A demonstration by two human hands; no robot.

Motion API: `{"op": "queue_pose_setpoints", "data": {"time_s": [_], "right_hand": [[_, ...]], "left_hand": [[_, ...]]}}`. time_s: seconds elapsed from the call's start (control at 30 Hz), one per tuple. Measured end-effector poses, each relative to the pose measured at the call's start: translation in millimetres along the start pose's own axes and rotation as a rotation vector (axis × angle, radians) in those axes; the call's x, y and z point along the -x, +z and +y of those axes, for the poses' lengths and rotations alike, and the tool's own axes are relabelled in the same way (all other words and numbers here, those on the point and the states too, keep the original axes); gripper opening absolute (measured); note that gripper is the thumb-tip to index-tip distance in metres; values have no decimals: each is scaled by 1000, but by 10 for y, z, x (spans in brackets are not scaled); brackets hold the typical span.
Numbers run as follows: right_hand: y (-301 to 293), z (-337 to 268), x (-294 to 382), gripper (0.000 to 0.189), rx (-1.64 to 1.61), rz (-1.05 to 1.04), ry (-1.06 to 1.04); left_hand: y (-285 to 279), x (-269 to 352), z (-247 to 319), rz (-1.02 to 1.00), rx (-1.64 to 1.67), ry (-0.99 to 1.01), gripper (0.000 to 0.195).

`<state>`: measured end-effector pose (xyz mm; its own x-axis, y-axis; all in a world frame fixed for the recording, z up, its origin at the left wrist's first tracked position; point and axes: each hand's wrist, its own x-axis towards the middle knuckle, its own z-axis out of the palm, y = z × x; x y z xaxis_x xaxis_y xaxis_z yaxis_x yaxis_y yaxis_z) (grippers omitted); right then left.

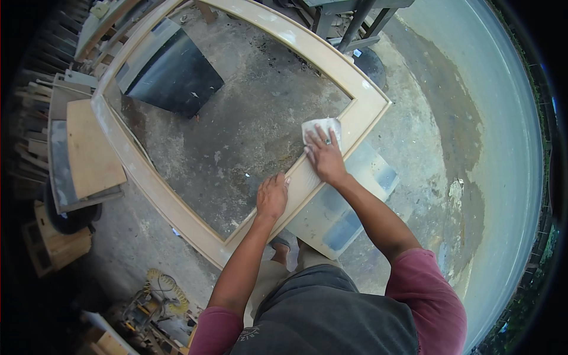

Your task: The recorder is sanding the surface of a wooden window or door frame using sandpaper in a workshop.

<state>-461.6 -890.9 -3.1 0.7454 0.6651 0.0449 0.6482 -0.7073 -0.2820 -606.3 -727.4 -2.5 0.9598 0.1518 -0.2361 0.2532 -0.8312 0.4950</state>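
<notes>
A large pale wooden frame [306, 177] with moulded inner and outer edges lies before me, with whitish patches on its face. My right hand [326, 155], a ring on one finger, presses flat on a white sheet [321, 128], perhaps sandpaper or cloth, at the near rail towards the right corner. Its underside is hidden. Lower down the same rail, my left hand [272, 195] grips the rail's inner edge, its thumb on top and its fingers partly hidden. Below the rail, a pale board [350, 222] with blue-grey patches shows beside my legs.
A dark panel [177, 75] stands inside the frame's opening. Left are a plywood board [93, 148] on a grey support and stacked wood pieces. At lower left lie a coiled yellow hose [177, 293] and tools. A grey wooden stand [350, 22] rises beyond the frame.
</notes>
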Motion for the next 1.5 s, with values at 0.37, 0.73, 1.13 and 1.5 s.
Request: {"op": "queue_pose_setpoints", "data": {"time_s": [0.37, 0.73, 1.13, 1.5], "right_hand": [[-174, 306, -102, 41, 62, -28, 92], [-214, 341, -136, 43, 79, -25, 130], [81, 252, -609, 58, -139, 362, 816], [-54, 583, -471, 59, -2, 294, 831]], "left_hand": [[-181, 243, -98, -169, -25, -185, 39], [-76, 258, -217, -101, -11, -146, 40], [31, 255, -116, -38, -77, -130, 43], [34, 253, -50, -23, -98, -85, 40]]}}
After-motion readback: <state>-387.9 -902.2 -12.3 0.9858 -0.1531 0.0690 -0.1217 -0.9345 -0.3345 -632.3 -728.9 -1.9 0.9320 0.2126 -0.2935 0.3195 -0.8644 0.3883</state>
